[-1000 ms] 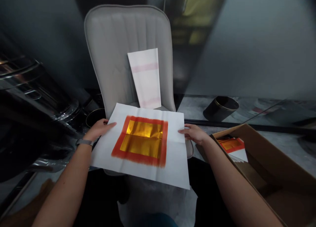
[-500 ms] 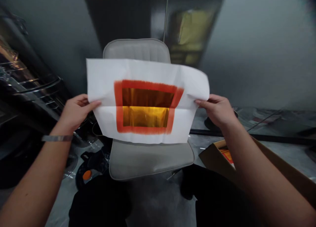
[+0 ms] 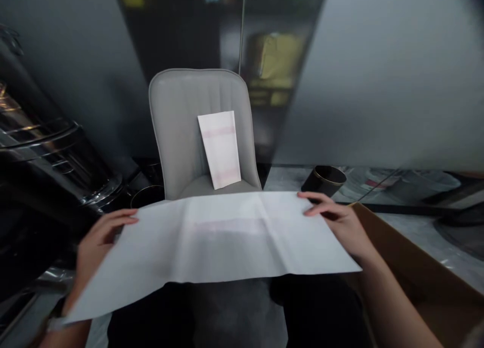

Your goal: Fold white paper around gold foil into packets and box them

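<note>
A wide white paper sheet (image 3: 223, 252) with fold creases stretches between my two hands, low in front of the chair. Its plain side faces up, with a faint pink band showing through. My left hand (image 3: 99, 239) grips the sheet's upper left edge, its thumb hidden beneath. At the upper right corner my right hand (image 3: 336, 219) holds the paper between its fingers. Behind the sheet, a folded white paper (image 3: 221, 149) with two faint pink bands leans upright on the grey chair's backrest (image 3: 177, 121).
An open cardboard box (image 3: 408, 257) stands on the floor at the right. Near the glass wall is a dark round container (image 3: 328, 180). Shiny dark cylinders (image 3: 75, 156) stand at the left. My legs are at the bottom.
The sheet has come down and tilted flatter, so its red frame and gold middle no longer show. Both hands moved lower with it. The folded paper on the chair is now uncovered.
</note>
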Demonstrator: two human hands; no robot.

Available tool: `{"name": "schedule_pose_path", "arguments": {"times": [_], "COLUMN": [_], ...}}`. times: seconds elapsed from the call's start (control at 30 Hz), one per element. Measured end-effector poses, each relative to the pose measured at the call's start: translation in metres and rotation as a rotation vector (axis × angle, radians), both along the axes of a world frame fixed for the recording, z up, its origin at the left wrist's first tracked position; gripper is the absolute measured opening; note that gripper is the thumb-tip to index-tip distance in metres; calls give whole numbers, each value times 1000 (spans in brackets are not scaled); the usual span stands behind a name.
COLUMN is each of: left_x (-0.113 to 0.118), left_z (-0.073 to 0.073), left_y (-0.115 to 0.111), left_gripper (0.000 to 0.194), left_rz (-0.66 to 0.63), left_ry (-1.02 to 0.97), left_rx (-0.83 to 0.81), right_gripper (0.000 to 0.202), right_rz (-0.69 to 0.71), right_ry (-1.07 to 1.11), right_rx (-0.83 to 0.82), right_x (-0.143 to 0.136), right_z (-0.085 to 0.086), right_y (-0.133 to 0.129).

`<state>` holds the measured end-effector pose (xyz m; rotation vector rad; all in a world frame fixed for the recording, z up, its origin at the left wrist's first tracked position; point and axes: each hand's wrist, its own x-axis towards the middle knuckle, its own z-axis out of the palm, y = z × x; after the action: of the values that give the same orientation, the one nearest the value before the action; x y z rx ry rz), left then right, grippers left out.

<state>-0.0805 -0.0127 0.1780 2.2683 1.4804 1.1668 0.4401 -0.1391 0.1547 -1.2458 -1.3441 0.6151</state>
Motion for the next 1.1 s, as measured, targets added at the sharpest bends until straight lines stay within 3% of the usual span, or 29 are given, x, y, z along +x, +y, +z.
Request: {"name": "schedule_pose_path", "arguments": {"times": [0.13, 0.27, 0.37, 0.47, 0.57, 0.6, 0.67, 0.73, 0.83, 0.93, 1.1], "left_x": [-5, -7, -12, -11, 28, 53, 114, 175, 232, 240, 224], "left_z": [-47, -67, -63, -39, -20, -20, -36, -67, -116, -140, -142], "left_y": [-12, 0, 16, 18, 2, -6, -22, -32, -30, -14, 10], "left_gripper": [33, 43, 50, 49, 39, 40, 50, 59, 73, 77, 76], "left_rz": [-81, -93, -92, -20, 93, 66, -145, -280, -267, -284, -332], "left_ry": [-116, -59, 50, 174, 139, 135, 222, 438, 619, 682, 663], "left_rx": [-238, -350, -404, -351, -177, -177, -280, -373, -384, -430, -439], "right_gripper": [35, 37, 33, 29, 22, 20, 17, 17, 21, 37, 17], "right_rz": [67, 149, 139, 48, 17, 36, 70, 75, 96, 241, 400], "right_ry": [108, 136, 81, -22, -146, -196, -287, -346, -386, -402, -361], "right_rx": [-282, -420, -410, -348, -287, -275, -261, -249, -237, -262, -421], "right_x": [-13, -16, -16, -19, -24, -25, -26, -25, -23, -23, -30], "right_z": [-56, -89, -108, -126, -138, -141, -144, -143, -135, -120, -95], "right_y": [-16, -16, -9, 3, 14, 18, 22, 24, 18, 9, 27]}}
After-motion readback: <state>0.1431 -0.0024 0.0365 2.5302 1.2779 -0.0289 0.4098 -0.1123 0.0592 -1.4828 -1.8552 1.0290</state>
